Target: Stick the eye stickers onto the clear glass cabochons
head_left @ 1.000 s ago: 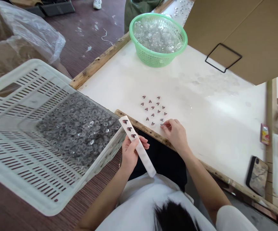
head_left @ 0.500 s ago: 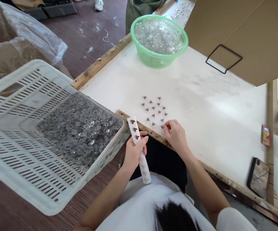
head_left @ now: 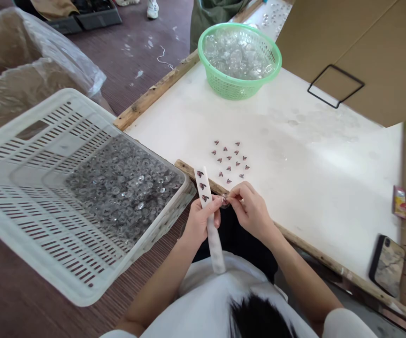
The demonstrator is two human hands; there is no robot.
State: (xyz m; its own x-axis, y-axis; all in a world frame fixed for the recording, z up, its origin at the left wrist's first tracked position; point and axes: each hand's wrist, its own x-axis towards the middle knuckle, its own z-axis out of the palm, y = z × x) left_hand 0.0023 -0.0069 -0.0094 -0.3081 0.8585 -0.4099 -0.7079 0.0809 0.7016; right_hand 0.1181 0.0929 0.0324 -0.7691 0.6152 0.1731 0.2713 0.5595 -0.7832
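Observation:
My left hand (head_left: 200,220) is closed around a white strip of stickers (head_left: 215,249), which shows several small dark-and-pink printed figures on its upper end. Its thumb and fingertip also reach a small clear disc (head_left: 225,202) with a dark figure on it. From the other side, my right hand (head_left: 250,209) pinches that disc, just off the table's near edge. Behind the hands, several matching small figures (head_left: 228,168) lie spread on the white table (head_left: 174,136); whether each sits on a clear piece is too small to tell.
At my left stands a white slatted crate (head_left: 30,197) with many small clear pieces. A green basket (head_left: 238,89) of clear pieces sits at the back. A cardboard panel (head_left: 357,51) with a wire loop overhangs the right. A phone (head_left: 387,265) and a small packet (head_left: 399,202) lie rightward.
My right hand has left the table among the figures and come in to my left hand. Between them is now a small clear disc. The view has shifted slightly.

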